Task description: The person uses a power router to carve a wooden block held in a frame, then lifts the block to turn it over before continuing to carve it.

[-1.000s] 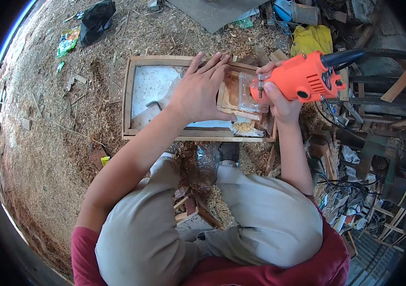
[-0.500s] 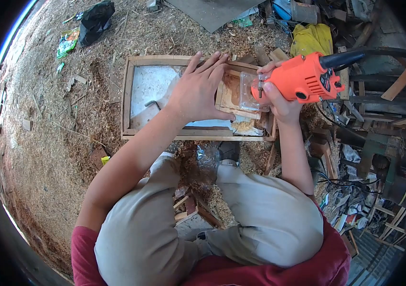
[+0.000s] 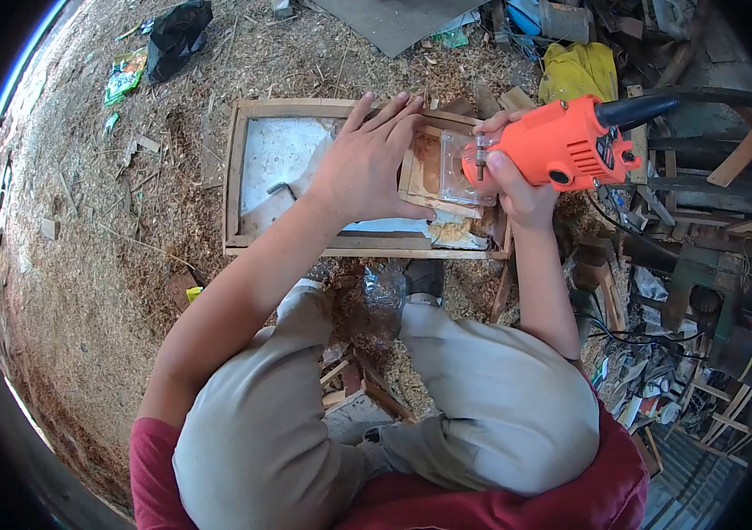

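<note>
Just right of left hand point(image 3: 365, 168) fingertips: small wooden board point(image 3: 423, 172), with clear base of orange router point(image 3: 562, 146) on it. Left fingers flat, slightly spread, pressing board's edge. Right hand point(image 3: 517, 190) wrapped round router body; router's long axis runs rightward, away from left fingers.

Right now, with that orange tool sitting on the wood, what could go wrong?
1. The left hand lies flat at the edge of the small wooden panel, close beside the clear base of the orange router; a slip could drive the tool into that hand.
2. The right hand alone grips the router, so it may tip or wander.
3. The black cord trails off to the right and might snag.
</note>
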### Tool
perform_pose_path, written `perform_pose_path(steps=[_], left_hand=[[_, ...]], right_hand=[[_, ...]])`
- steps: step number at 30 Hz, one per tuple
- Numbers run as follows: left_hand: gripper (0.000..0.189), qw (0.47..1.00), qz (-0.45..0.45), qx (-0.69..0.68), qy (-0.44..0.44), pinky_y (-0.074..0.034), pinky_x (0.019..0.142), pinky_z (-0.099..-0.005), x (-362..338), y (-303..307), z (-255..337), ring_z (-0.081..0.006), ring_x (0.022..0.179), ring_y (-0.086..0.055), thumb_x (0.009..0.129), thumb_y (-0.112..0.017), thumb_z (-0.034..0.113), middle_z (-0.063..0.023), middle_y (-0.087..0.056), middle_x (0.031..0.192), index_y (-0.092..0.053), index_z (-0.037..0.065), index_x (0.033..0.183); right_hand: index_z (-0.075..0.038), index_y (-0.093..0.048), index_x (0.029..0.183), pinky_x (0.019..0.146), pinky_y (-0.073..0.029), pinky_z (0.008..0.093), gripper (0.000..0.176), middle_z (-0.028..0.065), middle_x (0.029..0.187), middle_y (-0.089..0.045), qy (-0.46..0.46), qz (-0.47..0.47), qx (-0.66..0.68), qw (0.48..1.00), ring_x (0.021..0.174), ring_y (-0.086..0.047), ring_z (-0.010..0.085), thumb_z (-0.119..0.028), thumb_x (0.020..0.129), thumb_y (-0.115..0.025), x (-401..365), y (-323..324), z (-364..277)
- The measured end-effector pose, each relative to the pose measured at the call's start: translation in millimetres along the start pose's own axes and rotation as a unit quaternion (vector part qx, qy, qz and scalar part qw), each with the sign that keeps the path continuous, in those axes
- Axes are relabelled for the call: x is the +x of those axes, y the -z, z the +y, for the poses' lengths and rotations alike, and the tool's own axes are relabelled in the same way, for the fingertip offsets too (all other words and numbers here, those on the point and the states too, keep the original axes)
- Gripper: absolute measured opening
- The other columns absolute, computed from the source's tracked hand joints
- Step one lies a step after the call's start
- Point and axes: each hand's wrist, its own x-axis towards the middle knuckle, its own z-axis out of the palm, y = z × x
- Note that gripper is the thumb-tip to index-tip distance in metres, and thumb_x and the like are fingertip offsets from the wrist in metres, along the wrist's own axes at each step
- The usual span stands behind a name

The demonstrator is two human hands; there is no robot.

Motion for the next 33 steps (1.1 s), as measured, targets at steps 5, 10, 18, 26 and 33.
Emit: perform_pose_path(steps=[5,10,18,26,33], left_hand=[[0.116,1.000,0.005,-0.002,-0.001,-0.017,0.132,-0.0503,-0.6,-2.2,-1.7,-0.0293,0.157,-0.032,0.065,-0.083,0.073,-0.0157,-0.043,0.164,-0.048,-0.003,0.146],[0.117,1.000,-0.003,0.001,0.002,-0.016,0.133,-0.0501,-0.4,-1.2,-1.0,-0.0291,0.158,-0.031,0.065,-0.083,0.073,-0.0162,-0.043,0.164,-0.048,-0.004,0.146],[0.119,1.000,0.001,0.002,-0.004,-0.017,0.132,-0.0504,-0.9,-0.3,-0.8,-0.0298,0.158,-0.031,0.065,-0.083,0.073,-0.0176,-0.043,0.164,-0.046,-0.006,0.146],[0.121,1.000,-0.006,0.004,-0.004,-0.017,0.132,-0.0506,-0.1,2.1,0.1,-0.0302,0.158,-0.032,0.065,-0.083,0.074,-0.0166,-0.043,0.164,-0.045,-0.008,0.146],[0.121,1.000,-0.001,0.007,-0.010,-0.017,0.133,-0.0505,0.1,1.4,-0.5,-0.0304,0.157,-0.032,0.066,-0.082,0.076,-0.0161,-0.042,0.165,-0.045,-0.008,0.146]], right_hand=[[0.001,-0.060,0.117,0.088,-0.057,0.0352,0.034,0.0135,0.110,-0.067,0.033,-0.012,-0.017,0.999,0.102,-0.068,0.0203,0.000,0.085,-0.073,3.7,0.0,4.7],[0.000,-0.060,0.114,0.088,-0.057,0.0356,0.032,0.0136,0.110,-0.068,0.025,-0.005,-0.011,1.000,0.101,-0.068,0.0202,0.000,0.085,-0.073,3.3,-2.8,2.5],[0.000,-0.061,0.115,0.088,-0.056,0.0358,0.033,0.0135,0.111,-0.068,0.028,0.000,-0.009,1.000,0.100,-0.067,0.0195,0.000,0.085,-0.074,4.3,-2.2,5.1],[0.000,-0.061,0.117,0.089,-0.056,0.0360,0.036,0.0129,0.110,-0.069,0.025,-0.002,-0.021,0.999,0.100,-0.068,0.0193,-0.001,0.084,-0.075,5.5,0.3,6.8],[0.001,-0.060,0.117,0.088,-0.056,0.0361,0.037,0.0127,0.109,-0.069,0.034,0.003,-0.030,0.999,0.099,-0.068,0.0194,-0.002,0.083,-0.074,7.7,-2.4,4.0]])
